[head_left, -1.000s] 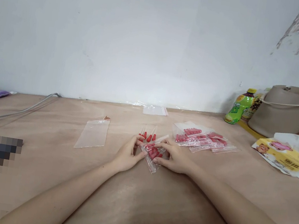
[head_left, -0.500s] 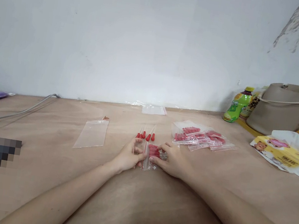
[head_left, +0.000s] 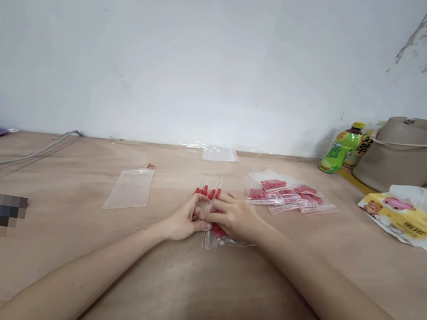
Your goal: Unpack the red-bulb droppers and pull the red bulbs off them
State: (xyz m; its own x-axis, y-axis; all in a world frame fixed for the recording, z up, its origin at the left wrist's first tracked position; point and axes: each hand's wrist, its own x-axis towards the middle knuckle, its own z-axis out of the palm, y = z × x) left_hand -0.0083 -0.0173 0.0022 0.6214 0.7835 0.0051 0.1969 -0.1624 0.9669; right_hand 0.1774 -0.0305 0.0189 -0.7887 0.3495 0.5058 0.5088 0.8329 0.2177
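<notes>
Since the frame half a second earlier, the right hand [head_left: 242,220] has shifted left and now lies over most of the small zip bag [head_left: 229,242], covering red pieces [head_left: 218,230] that were in plain sight between the hands; the left hand [head_left: 183,222] has stayed at about the same spot. Position of zip bag: on the brown tabletop [head_left: 144,289], centre, between the two hands, its red-lined strip toward the left hand. Left grip: thumb and bent fingers pinching the strip edge of the bag. Right grip: fingers side by side, curved down over the bag, their tips close to the left fingertips; cannot tell whether they pinch plastic or only press on it, the thumb being hidden. Just beyond the hands: a short row of red-ended pieces with thin pale stems [head_left: 211,194], stems pointing toward the wall [head_left: 175,40]. Right of these, near the right hand: overlapping filled bags [head_left: 284,197], red contents visible. Left, well apart from the left hand: a flat clear bag [head_left: 130,188]. A second flat bag [head_left: 220,154] lies near the wall. Far right: green bottle [head_left: 338,153], upright, and yellow tissue pack [head_left: 405,217].
</notes>
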